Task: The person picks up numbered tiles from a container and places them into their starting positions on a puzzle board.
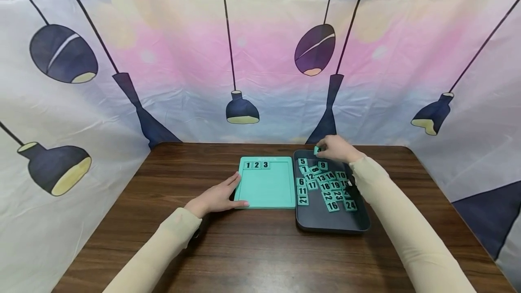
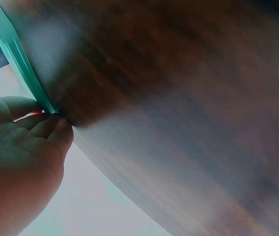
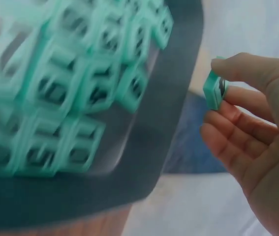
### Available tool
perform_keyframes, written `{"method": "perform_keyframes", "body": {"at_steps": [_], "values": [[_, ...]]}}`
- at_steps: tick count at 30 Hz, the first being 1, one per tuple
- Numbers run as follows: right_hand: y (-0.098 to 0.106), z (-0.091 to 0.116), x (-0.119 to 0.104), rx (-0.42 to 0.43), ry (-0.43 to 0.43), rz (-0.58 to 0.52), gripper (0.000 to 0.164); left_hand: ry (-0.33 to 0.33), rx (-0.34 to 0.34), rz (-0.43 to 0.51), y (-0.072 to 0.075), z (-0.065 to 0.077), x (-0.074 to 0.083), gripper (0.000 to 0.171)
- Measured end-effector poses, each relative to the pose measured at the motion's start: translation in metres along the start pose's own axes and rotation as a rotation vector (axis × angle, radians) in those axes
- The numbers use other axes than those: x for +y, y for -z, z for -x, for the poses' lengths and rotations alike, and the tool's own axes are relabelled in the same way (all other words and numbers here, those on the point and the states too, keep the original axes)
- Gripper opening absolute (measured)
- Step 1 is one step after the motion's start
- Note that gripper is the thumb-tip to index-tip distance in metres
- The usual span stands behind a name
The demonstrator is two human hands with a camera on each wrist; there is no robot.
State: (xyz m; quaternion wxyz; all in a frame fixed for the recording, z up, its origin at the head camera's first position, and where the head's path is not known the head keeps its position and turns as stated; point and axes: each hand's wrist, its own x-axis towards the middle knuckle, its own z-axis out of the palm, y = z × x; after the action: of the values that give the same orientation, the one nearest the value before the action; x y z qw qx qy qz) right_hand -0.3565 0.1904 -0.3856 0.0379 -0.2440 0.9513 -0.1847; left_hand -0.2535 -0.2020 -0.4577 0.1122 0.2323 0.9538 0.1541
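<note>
My left hand [image 1: 217, 196] rests against the left side of a teal square board [image 1: 264, 189], thumb at the near edge and fingers along the left edge. Number tiles 1, 2 and 3 [image 1: 265, 165] stand in a row at the board's upper left. Above the far end of a dark grey tray [image 1: 313, 218], my right hand [image 1: 337, 148] pinches a small teal number tile [image 3: 212, 91] between thumb and fingers. In the right wrist view this tile is tilted, its numeral seen at a slant.
Several loose teal number tiles [image 1: 326, 186] lie in the tray, some turned sideways. The tray stands right beside the board on a brown wooden table [image 1: 252, 248]. Behind the table hangs a cloth [image 1: 268, 67] printed with lamps.
</note>
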Motion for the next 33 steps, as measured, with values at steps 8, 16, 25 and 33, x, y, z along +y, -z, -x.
{"method": "perform_keyframes", "body": {"at_steps": [8, 16, 25, 33], "values": [[-0.002, -0.037, -0.054, -0.016, 0.083, -0.023, 0.04, 0.015, 0.002, 0.011, -0.002, -0.002, 0.001, 0.1], [-0.02, -0.068, -0.096, -0.088, 0.087, -0.051, 0.039, 0.007, -0.013, -0.011, -0.003, -0.008, 0.004, 0.101], [-0.056, -0.079, -0.103, -0.194, 0.042, -0.023, 0.022, 0.022, -0.027, 0.012, -0.004, -0.009, 0.003, 0.103], [-0.071, -0.08, -0.11, -0.246, 0.014, 0.049, 0.005, 0.039, -0.005, 0.016, -0.002, -0.002, -0.001, 0.102]]}}
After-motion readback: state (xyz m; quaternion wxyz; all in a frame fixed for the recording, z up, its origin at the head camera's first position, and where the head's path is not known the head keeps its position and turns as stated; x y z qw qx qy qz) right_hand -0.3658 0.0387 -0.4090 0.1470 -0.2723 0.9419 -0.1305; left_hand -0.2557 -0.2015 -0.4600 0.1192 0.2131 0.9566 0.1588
